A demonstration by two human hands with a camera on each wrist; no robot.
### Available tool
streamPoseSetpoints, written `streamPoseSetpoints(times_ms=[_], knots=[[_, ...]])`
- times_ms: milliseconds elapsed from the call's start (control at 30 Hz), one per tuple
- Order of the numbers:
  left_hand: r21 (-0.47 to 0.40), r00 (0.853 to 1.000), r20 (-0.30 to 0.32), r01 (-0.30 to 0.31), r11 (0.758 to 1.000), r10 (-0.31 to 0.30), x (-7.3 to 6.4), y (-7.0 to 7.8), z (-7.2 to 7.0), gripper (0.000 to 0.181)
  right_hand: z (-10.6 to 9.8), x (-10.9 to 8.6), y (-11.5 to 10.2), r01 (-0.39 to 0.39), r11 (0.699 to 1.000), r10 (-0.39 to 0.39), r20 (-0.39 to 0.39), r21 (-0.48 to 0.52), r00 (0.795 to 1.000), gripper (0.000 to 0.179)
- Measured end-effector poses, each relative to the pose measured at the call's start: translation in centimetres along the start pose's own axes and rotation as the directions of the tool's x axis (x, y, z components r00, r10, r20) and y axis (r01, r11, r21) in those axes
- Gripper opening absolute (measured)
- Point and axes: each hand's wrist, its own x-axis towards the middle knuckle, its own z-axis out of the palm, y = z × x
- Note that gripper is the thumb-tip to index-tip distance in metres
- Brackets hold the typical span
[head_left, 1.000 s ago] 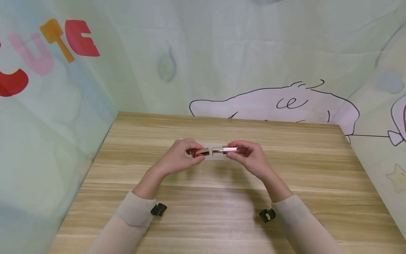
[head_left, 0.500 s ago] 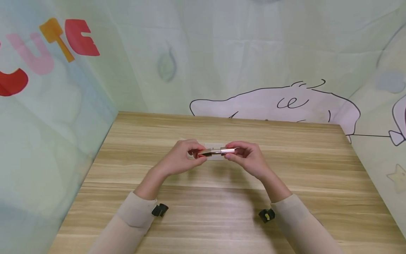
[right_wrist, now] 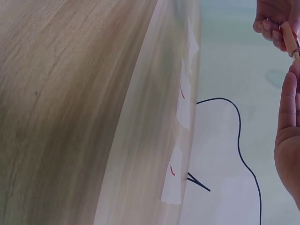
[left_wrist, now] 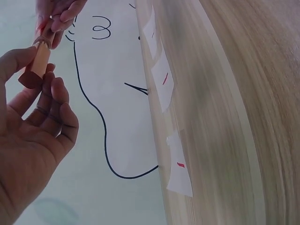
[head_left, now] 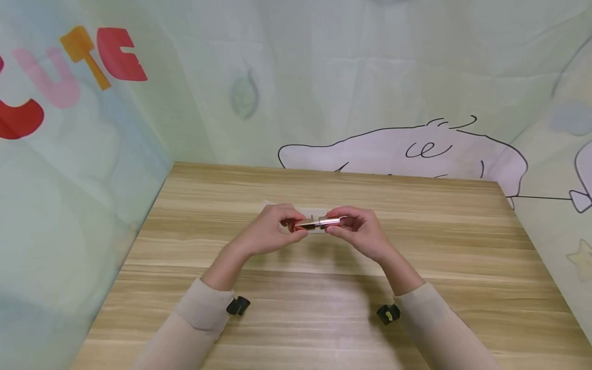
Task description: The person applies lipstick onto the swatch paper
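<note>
Both hands meet over the middle of the table in the head view. My left hand (head_left: 265, 232) pinches a shiny rose-gold lipstick cap (head_left: 305, 224) between thumb and fingers. From the other side, my right hand (head_left: 365, 234) grips the lipstick base (head_left: 330, 222) by its end. The two parts lie in line, the cap's mouth over the base's inner collar, with a narrow gap showing between them. In the left wrist view the cap (left_wrist: 33, 70) points toward the camera, and the right hand (left_wrist: 58, 14) sits behind it. No lipstick bullet shows.
Beneath the hands a white paper slip (head_left: 316, 211) lies on the wood-grain table (head_left: 324, 308). The left wrist view shows several such slips, one paper slip (left_wrist: 179, 166) bearing a red stroke. A printed cloth backdrop (head_left: 324, 92) rises behind the table.
The cap has moved right and the base slightly left, so the cap covers more of the inner collar and the gap between the parts has narrowed.
</note>
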Motion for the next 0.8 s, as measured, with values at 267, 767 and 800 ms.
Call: streamPoseSetpoints(times_ms=[267,767,800], knots=[[-0.005,1.000,-0.009,-0.016,1.000,0.016,0.26,0.03,0.29,0.009,0.12,0.08,0.17,0.018,0.999,-0.019,0.033,0.047,0.999,0.035],[0.004,0.999,-0.034,-0.027,1.000,0.027,0.27,0.39,0.45,0.013,0.30,0.09,0.02,-0.052,0.997,0.049,0.053,0.053,0.997,0.039],[0.010,0.999,-0.038,-0.027,1.000,0.027,0.28,0.46,0.44,0.013,0.31,0.08,-0.03,-0.050,0.998,0.048,0.052,0.049,0.997,0.038]])
